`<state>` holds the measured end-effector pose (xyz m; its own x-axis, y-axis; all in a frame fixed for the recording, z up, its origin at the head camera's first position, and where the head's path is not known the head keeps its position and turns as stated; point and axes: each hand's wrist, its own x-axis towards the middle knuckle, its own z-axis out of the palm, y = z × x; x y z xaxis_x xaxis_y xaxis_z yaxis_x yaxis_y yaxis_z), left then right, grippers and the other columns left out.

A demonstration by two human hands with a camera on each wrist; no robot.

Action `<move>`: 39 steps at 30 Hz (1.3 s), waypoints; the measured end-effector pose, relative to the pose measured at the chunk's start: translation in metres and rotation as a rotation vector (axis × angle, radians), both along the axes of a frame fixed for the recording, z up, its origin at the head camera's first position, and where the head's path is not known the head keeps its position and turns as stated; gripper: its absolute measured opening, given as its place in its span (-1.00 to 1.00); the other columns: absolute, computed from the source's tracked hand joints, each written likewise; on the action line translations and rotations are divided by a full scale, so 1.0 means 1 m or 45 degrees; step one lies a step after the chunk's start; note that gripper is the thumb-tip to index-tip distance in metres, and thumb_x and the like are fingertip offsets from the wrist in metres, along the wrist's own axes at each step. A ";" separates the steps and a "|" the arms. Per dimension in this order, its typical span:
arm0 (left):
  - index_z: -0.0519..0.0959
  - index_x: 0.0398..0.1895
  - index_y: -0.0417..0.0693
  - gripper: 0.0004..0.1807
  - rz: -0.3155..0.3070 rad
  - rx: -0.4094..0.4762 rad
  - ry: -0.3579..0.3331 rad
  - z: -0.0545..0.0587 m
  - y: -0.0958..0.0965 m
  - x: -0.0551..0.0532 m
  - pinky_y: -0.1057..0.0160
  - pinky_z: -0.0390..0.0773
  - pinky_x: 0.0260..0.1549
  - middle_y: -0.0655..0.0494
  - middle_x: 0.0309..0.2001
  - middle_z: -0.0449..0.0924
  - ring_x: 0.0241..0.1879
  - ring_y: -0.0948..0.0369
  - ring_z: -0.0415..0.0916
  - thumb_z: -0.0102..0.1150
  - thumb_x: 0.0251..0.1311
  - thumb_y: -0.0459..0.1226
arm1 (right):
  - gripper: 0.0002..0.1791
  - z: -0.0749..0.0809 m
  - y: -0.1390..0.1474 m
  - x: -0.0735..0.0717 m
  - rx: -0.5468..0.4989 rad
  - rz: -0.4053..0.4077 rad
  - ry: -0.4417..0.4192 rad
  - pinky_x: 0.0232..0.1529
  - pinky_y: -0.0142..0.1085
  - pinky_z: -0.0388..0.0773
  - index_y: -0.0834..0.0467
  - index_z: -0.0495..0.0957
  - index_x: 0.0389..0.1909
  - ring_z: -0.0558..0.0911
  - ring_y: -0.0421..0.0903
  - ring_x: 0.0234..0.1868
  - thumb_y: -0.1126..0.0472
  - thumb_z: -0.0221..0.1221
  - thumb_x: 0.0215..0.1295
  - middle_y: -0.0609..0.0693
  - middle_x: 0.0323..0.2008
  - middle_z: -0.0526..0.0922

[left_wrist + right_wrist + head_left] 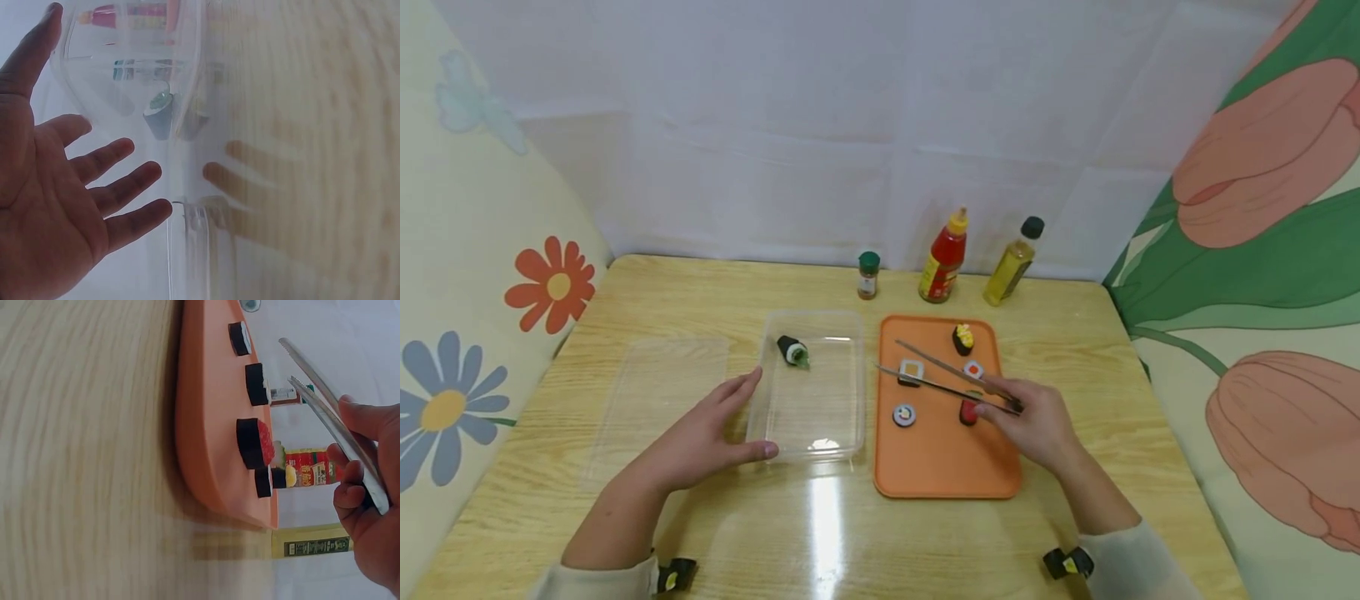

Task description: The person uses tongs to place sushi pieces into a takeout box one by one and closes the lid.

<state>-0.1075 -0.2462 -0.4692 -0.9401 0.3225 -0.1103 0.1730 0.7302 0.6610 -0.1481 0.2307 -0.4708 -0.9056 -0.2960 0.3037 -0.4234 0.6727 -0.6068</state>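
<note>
Gripped the metal tongs [940, 387] in the right hand [1037, 417], pinching both arms between thumb and fingers! Held them aloft over the orange tray [932, 471], pointing left across the square piece [912, 367], with tips well apart, and clearly above the sushi pieces in the right wrist view. Over to the left now: spread the left hand [703, 437] wide, with thumb well away from forefinger, right beside the clear container [820, 404]; could not tell whether touching its wall. Spotted the dark cone-shaped roll [793, 352] inside, lying on its side toward the far left corner, showing green at the right end. Counted more on the tray: the yellow-topped piece [963, 338] at far right, the red-centred round piece [973, 367] just nearer, the red-topped piece [967, 414] partly hidden by tongs and thumb, the white-and-dark round piece [904, 415] near the left edge. Caught a clear flat lid [662, 392] at left on the wooden table [737, 542]. Saw, along the far edge, left to right, a green-capped jar [868, 277], a red sauce bottle [943, 265] and a black-capped yellow bottle [1011, 271]
</note>
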 end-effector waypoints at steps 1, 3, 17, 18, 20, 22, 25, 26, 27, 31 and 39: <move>-0.09 0.72 0.08 0.28 0.003 0.000 -0.004 0.000 0.000 0.000 -0.51 0.19 0.28 -0.28 0.59 0.00 0.49 -0.42 0.04 0.39 0.09 0.34 | -0.55 -0.001 0.002 0.000 0.012 -0.004 0.001 -0.37 -0.30 0.62 0.14 0.75 0.10 0.71 -0.13 -0.30 0.15 0.53 0.19 -0.01 -0.07 0.81; -0.10 0.72 0.11 0.29 0.006 -0.001 -0.010 0.000 0.000 0.000 -0.52 0.19 0.28 -0.28 0.59 0.00 0.48 -0.43 0.04 0.39 0.08 0.35 | -0.55 -0.003 0.005 0.002 0.029 -0.010 0.007 -0.37 -0.30 0.61 0.15 0.75 0.10 0.70 -0.14 -0.31 0.15 0.53 0.18 0.00 -0.09 0.81; -0.07 0.72 0.12 0.28 0.019 0.035 -0.009 -0.002 0.001 0.002 -0.51 0.18 0.29 -0.24 0.60 0.02 0.50 -0.40 0.03 0.42 0.07 0.32 | -0.58 -0.012 0.023 0.006 0.061 -0.005 -0.023 -0.60 -0.39 0.37 0.19 0.76 0.06 0.38 -0.30 -0.57 0.14 0.51 0.21 -0.08 -0.42 0.71; -0.07 0.72 0.11 0.28 0.018 0.038 -0.007 -0.003 0.001 0.002 -0.51 0.18 0.29 -0.24 0.60 0.02 0.50 -0.40 0.03 0.42 0.07 0.32 | -0.59 -0.012 0.024 0.007 0.066 -0.007 -0.032 -0.60 -0.39 0.37 0.18 0.76 0.06 0.37 -0.30 -0.58 0.13 0.51 0.22 -0.12 -0.46 0.67; -0.07 0.72 0.11 0.28 0.019 0.040 -0.006 -0.003 0.001 0.001 -0.50 0.18 0.29 -0.24 0.59 0.02 0.50 -0.40 0.03 0.42 0.07 0.32 | -0.60 -0.011 0.025 0.007 0.074 -0.009 -0.046 -0.61 -0.38 0.35 0.17 0.76 0.06 0.35 -0.29 -0.59 0.13 0.50 0.22 -0.18 -0.51 0.61; -0.07 0.72 0.11 0.28 0.022 0.040 -0.012 -0.002 0.001 0.001 -0.50 0.18 0.29 -0.24 0.59 0.02 0.50 -0.40 0.03 0.42 0.06 0.32 | -0.60 -0.011 0.026 0.007 0.080 -0.013 -0.061 -0.61 -0.38 0.35 0.17 0.76 0.06 0.35 -0.30 -0.59 0.14 0.50 0.22 -0.20 -0.51 0.60; -0.07 0.72 0.11 0.29 0.029 0.040 -0.022 -0.002 0.001 0.001 -0.50 0.17 0.29 -0.24 0.60 0.02 0.50 -0.39 0.02 0.42 0.06 0.33 | -0.60 -0.010 0.027 0.006 0.086 -0.020 -0.078 -0.60 -0.38 0.37 0.17 0.76 0.06 0.37 -0.30 -0.59 0.16 0.51 0.21 -0.18 -0.46 0.68; -0.08 0.72 0.11 0.29 0.032 0.040 -0.025 -0.002 0.001 0.001 -0.50 0.16 0.29 -0.24 0.60 0.02 0.51 -0.39 0.01 0.42 0.05 0.33 | -0.60 -0.010 0.026 0.006 0.086 -0.019 -0.081 -0.60 -0.38 0.38 0.17 0.76 0.06 0.38 -0.30 -0.59 0.16 0.51 0.21 -0.18 -0.43 0.70; -0.07 0.72 0.11 0.29 0.033 0.040 -0.027 -0.002 0.001 0.001 -0.51 0.16 0.30 -0.24 0.60 0.02 0.51 -0.39 0.01 0.43 0.05 0.33 | -0.60 -0.010 0.026 0.006 0.090 -0.019 -0.085 -0.60 -0.38 0.38 0.18 0.76 0.06 0.38 -0.31 -0.59 0.17 0.51 0.21 -0.17 -0.43 0.71; -0.07 0.72 0.11 0.29 0.035 0.044 -0.031 -0.002 0.001 0.001 -0.50 0.16 0.30 -0.25 0.60 0.02 0.51 -0.39 0.02 0.43 0.06 0.32 | -0.61 -0.010 0.027 0.005 0.094 -0.017 -0.101 -0.64 -0.38 0.36 0.18 0.76 0.06 0.37 -0.33 -0.63 0.16 0.50 0.23 -0.16 -0.46 0.71; -0.07 0.72 0.11 0.27 0.037 0.047 -0.033 -0.003 0.001 0.001 -0.49 0.17 0.30 -0.25 0.59 0.02 0.50 -0.38 0.03 0.43 0.08 0.30 | -0.64 -0.012 0.027 0.004 0.085 -0.008 -0.073 -0.69 -0.38 0.35 0.19 0.77 0.04 0.37 -0.38 -0.67 0.18 0.49 0.24 -0.04 -0.35 0.80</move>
<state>-0.1064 -0.2454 -0.4718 -0.9460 0.2996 -0.1236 0.1344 0.7098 0.6914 -0.1439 0.2579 -0.4832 -0.9229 -0.3079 0.2314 -0.3849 0.7150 -0.5836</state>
